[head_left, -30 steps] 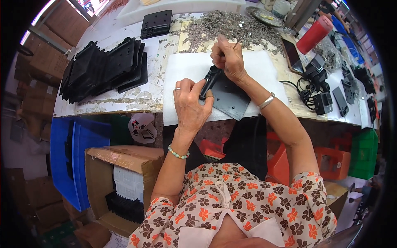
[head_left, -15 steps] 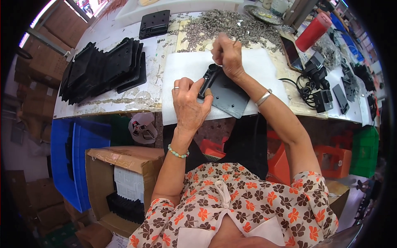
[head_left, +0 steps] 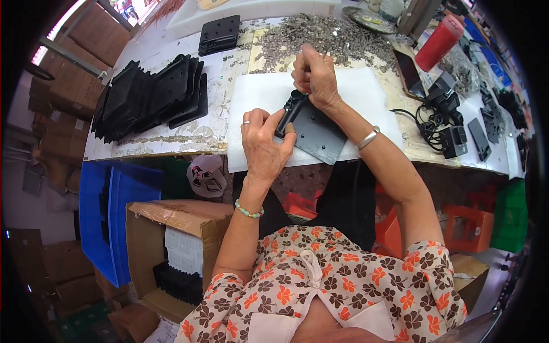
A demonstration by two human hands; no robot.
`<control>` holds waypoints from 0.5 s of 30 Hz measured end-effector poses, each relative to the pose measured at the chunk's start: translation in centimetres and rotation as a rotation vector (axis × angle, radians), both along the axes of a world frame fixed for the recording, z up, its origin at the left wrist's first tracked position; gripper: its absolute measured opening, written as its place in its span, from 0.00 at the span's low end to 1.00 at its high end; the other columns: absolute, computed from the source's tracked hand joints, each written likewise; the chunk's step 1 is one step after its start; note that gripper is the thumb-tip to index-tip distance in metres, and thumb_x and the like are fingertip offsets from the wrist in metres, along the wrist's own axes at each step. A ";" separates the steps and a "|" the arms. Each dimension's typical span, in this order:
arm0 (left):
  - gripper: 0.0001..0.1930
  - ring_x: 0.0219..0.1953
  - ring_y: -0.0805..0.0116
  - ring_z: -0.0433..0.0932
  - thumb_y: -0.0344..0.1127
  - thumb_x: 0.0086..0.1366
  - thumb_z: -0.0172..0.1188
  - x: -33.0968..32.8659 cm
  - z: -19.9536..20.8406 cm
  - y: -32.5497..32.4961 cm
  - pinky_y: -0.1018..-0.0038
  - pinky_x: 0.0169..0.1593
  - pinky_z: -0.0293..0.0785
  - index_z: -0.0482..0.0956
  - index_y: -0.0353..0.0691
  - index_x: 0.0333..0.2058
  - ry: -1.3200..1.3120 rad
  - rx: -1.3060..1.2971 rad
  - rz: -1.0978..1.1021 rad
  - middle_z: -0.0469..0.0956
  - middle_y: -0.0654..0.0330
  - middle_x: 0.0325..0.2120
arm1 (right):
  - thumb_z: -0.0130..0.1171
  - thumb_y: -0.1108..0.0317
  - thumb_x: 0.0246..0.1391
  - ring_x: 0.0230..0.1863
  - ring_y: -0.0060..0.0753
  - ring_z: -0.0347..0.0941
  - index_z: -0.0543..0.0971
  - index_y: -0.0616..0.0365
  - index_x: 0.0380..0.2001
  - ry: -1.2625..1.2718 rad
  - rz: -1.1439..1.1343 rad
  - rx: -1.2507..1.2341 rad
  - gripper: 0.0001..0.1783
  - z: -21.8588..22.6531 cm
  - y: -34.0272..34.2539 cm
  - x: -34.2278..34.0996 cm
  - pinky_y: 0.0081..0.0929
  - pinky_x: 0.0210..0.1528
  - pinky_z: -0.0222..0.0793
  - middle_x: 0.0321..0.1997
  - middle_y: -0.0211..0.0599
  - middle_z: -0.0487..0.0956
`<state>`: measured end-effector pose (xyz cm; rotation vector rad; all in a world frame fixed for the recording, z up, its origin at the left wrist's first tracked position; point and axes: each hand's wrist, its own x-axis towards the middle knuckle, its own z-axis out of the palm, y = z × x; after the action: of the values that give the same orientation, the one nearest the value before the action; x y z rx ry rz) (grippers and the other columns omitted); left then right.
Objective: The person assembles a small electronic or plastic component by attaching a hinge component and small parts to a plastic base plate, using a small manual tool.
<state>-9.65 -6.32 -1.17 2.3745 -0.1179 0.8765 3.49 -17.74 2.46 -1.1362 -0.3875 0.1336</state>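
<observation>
A flat black plastic plate (head_left: 320, 132) with a raised bar along its left side lies slanted on a white foam sheet (head_left: 372, 94). My left hand (head_left: 264, 142) grips the bar between thumb and fingers and steadies the plate on the sheet. Just above the round far end of the bar, my right hand (head_left: 316, 77) is closed in a fist. Its fingers hide most of what they hold; only a small tip peeks out by the knuckles. Past the sheet spreads a heap of small metal pieces (head_left: 320, 35).
Stacked black plates (head_left: 150, 94) stand at the left, with a smaller pile (head_left: 219, 35) behind. On the right are a phone (head_left: 409, 74), a red bottle (head_left: 439, 43) and black adapters with cables (head_left: 452, 140). A blue crate (head_left: 123, 220) and an opened carton (head_left: 177, 212) sit below the table.
The whole view has shifted slightly, so things sit a little further right. Both hands keep nearly the same pose on and above the plate.
</observation>
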 end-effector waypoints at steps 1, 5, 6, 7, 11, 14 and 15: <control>0.16 0.37 0.58 0.69 0.31 0.47 0.66 0.0 0.0 0.1 0.63 0.42 0.65 0.84 0.34 0.37 0.004 0.000 -0.001 0.69 0.56 0.30 | 0.44 0.50 0.66 0.12 0.16 0.45 0.61 0.54 0.09 0.004 -0.001 0.000 0.32 -0.1 0.2 -0.1 0.20 0.13 0.40 0.10 0.22 0.53; 0.17 0.37 0.58 0.69 0.31 0.47 0.66 0.1 -0.2 0.1 0.63 0.42 0.65 0.84 0.34 0.38 0.005 -0.001 0.002 0.69 0.56 0.30 | 0.45 0.49 0.65 0.11 0.17 0.50 0.64 0.55 0.10 -0.101 -0.081 -0.080 0.32 -0.6 0.5 0.0 0.20 0.12 0.44 0.10 0.25 0.58; 0.17 0.37 0.58 0.69 0.31 0.47 0.66 0.1 -0.2 0.1 0.63 0.42 0.65 0.84 0.33 0.38 0.008 0.002 0.001 0.69 0.56 0.29 | 0.45 0.48 0.64 0.11 0.18 0.51 0.64 0.56 0.10 -0.128 -0.117 -0.110 0.31 -0.6 0.6 -0.1 0.20 0.12 0.45 0.10 0.27 0.60; 0.17 0.37 0.58 0.69 0.31 0.47 0.66 0.2 -0.2 0.1 0.63 0.42 0.65 0.84 0.33 0.38 0.009 -0.001 -0.001 0.69 0.56 0.29 | 0.45 0.48 0.64 0.11 0.18 0.51 0.64 0.56 0.10 -0.127 -0.119 -0.114 0.31 -0.6 0.6 0.0 0.20 0.12 0.45 0.10 0.27 0.60; 0.17 0.36 0.58 0.68 0.31 0.47 0.66 0.1 -0.2 0.3 0.63 0.42 0.65 0.84 0.33 0.37 -0.002 0.003 -0.003 0.69 0.56 0.29 | 0.45 0.48 0.64 0.11 0.19 0.55 0.66 0.57 0.10 -0.097 -0.173 -0.109 0.32 -0.5 1.1 0.1 0.20 0.11 0.48 0.10 0.29 0.63; 0.17 0.36 0.58 0.68 0.32 0.47 0.66 -0.1 0.0 0.3 0.63 0.42 0.66 0.84 0.34 0.38 -0.004 0.009 -0.006 0.69 0.56 0.29 | 0.44 0.48 0.64 0.10 0.20 0.55 0.66 0.57 0.10 -0.104 -0.205 -0.111 0.32 -0.6 1.3 0.4 0.21 0.11 0.49 0.10 0.30 0.63; 0.17 0.36 0.58 0.68 0.32 0.47 0.67 -0.1 0.0 0.2 0.63 0.42 0.66 0.84 0.34 0.38 -0.001 0.009 -0.005 0.69 0.56 0.29 | 0.44 0.48 0.64 0.10 0.20 0.55 0.66 0.57 0.10 -0.113 -0.216 -0.120 0.32 -0.7 1.3 0.7 0.21 0.11 0.49 0.10 0.30 0.63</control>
<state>-9.71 -6.08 -1.13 2.3814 -0.1286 0.8765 4.14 -16.48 1.78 -1.2998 -0.3573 -0.0985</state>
